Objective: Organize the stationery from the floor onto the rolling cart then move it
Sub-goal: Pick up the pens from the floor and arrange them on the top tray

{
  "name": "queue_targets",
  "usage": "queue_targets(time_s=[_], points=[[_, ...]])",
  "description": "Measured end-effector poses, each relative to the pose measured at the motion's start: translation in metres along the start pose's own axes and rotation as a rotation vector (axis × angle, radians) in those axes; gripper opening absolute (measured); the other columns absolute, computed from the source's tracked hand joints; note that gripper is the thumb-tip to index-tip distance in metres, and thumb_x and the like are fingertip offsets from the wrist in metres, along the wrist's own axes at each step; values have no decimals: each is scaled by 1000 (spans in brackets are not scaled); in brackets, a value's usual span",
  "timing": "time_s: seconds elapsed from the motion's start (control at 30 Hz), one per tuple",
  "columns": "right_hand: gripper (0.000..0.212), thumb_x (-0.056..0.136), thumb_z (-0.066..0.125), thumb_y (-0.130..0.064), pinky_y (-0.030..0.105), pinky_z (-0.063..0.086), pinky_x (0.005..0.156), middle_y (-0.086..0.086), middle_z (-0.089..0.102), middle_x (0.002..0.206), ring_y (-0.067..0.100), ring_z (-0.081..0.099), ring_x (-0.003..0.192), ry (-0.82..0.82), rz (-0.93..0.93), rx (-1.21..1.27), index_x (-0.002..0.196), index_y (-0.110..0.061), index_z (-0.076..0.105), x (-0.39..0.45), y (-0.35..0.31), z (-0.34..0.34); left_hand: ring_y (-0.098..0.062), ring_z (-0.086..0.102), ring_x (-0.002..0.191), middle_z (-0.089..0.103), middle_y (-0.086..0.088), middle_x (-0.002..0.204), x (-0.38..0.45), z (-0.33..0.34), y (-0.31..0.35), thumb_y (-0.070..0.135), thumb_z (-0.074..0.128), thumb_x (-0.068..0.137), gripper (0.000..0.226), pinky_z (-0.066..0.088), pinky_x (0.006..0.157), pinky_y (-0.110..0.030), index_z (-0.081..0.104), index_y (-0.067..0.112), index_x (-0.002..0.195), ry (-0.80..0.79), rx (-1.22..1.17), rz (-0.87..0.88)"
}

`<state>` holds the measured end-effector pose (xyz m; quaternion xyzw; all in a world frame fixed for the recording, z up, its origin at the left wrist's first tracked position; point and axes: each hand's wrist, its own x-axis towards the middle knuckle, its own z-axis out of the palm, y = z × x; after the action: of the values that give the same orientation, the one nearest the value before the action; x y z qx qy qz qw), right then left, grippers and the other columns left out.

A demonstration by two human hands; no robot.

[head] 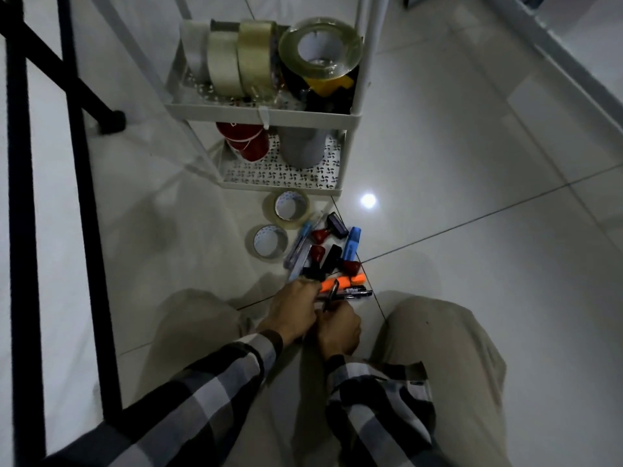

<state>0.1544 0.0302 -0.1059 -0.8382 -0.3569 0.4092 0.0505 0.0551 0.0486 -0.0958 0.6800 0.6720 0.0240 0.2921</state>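
A white rolling cart [263,114] stands ahead, several tape rolls [256,59] on its upper shelf, a red roll [247,143] and a grey cylinder [301,146] on the lower one. On the floor before it lie two clear tape rolls [290,207], [268,242], a blue cutter [298,246], red-and-black stamps [328,230], a blue highlighter [352,246] and orange highlighters [344,283]. My left hand [291,310] and right hand [338,326] meet over black pens [354,293]; both curl round pens, one dark pen [332,293] sticking up between them.
A black metal frame [20,197] runs down the left side, one foot [113,121] near the cart. My knees in beige trousers flank the pile. White tiled floor spreads to the right, with a pale wall edge [556,52] at top right.
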Motion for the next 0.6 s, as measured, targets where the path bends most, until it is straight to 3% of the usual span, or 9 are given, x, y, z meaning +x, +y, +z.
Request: queue_targets(time_s=[0.13, 0.23, 0.37, 0.5, 0.6], points=[[18, 88, 69, -19, 35, 55, 93, 9, 78, 101, 33, 71, 103, 51, 39, 286, 104, -20, 76, 11, 15, 2, -32, 70, 102, 74, -12, 112, 2, 7, 2, 7, 59, 85, 30, 56, 83, -38, 73, 14, 111, 10, 225, 60], [9, 87, 72, -15, 45, 58, 96, 7, 75, 90, 32, 72, 95, 102, 206, 572, 95, -18, 74, 21, 23, -4, -32, 69, 105, 73, -13, 115, 2, 13, 5, 5, 60, 87, 34, 53, 89, -38, 70, 13, 118, 8, 337, 49], [11, 83, 80, -9, 50, 59, 95, 15, 78, 92, 36, 74, 96, 41, 260, 738, 94, -7, 77, 27, 25, -9, -33, 70, 105, 74, -13, 115, 1, 18, 12, 0, 54, 90, 35, 51, 94, -40, 70, 14, 118, -25, 380, 24], [9, 84, 81, -10, 44, 59, 96, 6, 78, 88, 29, 74, 94, 9, 210, 735, 89, -17, 78, 20, 24, -9, -35, 64, 115, 64, -16, 129, -2, 24, 13, 4, 61, 92, 40, 51, 101, -45, 62, 8, 131, -98, 313, 8], [14, 85, 77, -9, 37, 57, 96, 4, 75, 86, 27, 70, 91, -1, 224, 706, 78, -20, 73, 21, 27, -7, -32, 66, 114, 65, -16, 128, -4, 24, 13, 15, 63, 94, 34, 56, 97, -43, 68, 8, 127, -133, 115, -43]])
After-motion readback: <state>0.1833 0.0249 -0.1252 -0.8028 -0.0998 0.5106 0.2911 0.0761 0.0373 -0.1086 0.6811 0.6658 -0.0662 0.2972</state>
